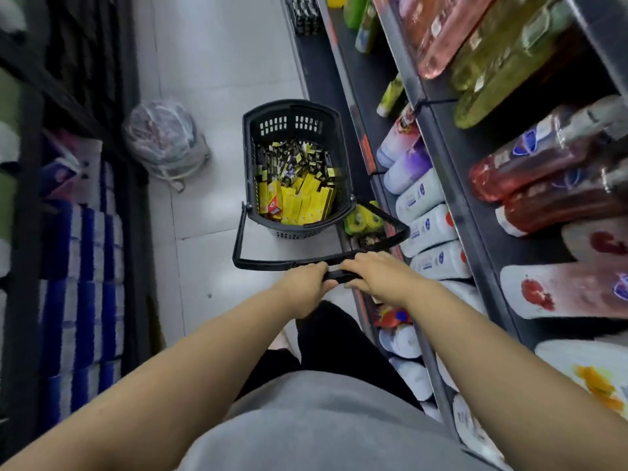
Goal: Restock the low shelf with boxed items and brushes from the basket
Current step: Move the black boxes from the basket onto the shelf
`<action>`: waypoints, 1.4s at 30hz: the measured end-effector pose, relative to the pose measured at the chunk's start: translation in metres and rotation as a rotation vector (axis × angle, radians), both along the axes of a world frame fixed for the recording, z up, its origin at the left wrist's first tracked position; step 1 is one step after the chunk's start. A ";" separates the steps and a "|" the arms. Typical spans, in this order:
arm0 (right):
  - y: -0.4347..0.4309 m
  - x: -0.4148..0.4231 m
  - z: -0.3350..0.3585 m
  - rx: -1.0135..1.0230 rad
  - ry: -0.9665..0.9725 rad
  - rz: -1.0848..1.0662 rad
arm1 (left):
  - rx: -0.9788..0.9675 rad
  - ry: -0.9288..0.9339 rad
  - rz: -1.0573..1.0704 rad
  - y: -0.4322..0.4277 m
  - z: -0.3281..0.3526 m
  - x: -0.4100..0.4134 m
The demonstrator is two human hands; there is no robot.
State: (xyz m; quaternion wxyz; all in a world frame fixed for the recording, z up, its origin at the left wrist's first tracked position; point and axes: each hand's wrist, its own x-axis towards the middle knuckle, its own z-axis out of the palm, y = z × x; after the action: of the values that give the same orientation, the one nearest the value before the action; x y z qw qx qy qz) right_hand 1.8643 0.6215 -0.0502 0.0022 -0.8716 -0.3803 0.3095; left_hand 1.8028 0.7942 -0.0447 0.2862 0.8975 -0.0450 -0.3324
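The person stood in a narrow shop aisle and looked down at a black basket [249,158], which rested on the pale tiled floor [210,62], just beside the low shelf [323,79] on the right. Its long handle [272,263] leaned back toward the person.

Both hands were on the grip bar of this handle, side by side and almost touching. The left hand [307,282] was wrapped around the bar with curled fingers. The right hand [368,271] grasped the same bar from above, its fingers bent over it.

Inside the basket, yellow boxes [306,202] lay in the near part, some flat and some leaning. Behind them was a heap of small dark packets [289,158] with gold marks. It was not possible to tell if any of these were brushes, because the picture was blurred there.

On the low shelf, yellow-green items [362,220] stood near the basket's near corner, and black boxed goods [306,15] stood at the far end. The shelves above carried rows of white bottles [428,229] and, higher, red bottles [530,171].

To the left of the basket, well apart from it, a clear plastic bag [166,137] sat on the floor. The opposite shelves held blue-and-white packs [81,249].
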 end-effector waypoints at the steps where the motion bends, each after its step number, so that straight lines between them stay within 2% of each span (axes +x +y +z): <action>1: 0.008 0.014 -0.001 -0.014 0.001 0.009 | -0.002 0.006 0.001 0.008 -0.001 0.013; 9: 0.060 0.154 -0.015 0.010 0.016 -0.018 | 0.001 0.012 -0.001 0.062 -0.012 0.156; 15: 0.111 0.274 -0.016 0.045 0.078 -0.068 | 0.035 0.095 0.009 0.110 -0.003 0.281; 23: 0.171 0.401 0.009 -0.006 0.269 -0.132 | -0.048 0.132 0.032 0.166 0.004 0.397; 27: 0.205 0.478 0.039 -0.015 0.412 -0.304 | -0.119 0.130 -0.022 0.200 0.022 0.469; 31: 0.247 0.540 0.076 0.079 0.355 -0.505 | -0.251 0.208 -0.062 0.248 0.050 0.549; 34: 0.271 0.570 0.091 0.190 0.311 -0.672 | -0.266 0.257 -0.060 0.277 0.067 0.598; 38: 0.276 0.591 0.095 0.244 0.248 -0.833 | -0.256 0.319 -0.149 0.288 0.071 0.636; 42: 0.276 0.606 0.096 0.311 0.118 -0.902 | -0.333 0.366 -0.112 0.291 0.071 0.660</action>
State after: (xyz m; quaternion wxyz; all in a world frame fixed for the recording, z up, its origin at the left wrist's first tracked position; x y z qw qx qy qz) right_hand 2.4705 0.8974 0.0458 0.2881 -0.9198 -0.0051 0.2662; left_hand 2.4629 1.0853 0.0268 0.4147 0.7591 -0.0960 -0.4925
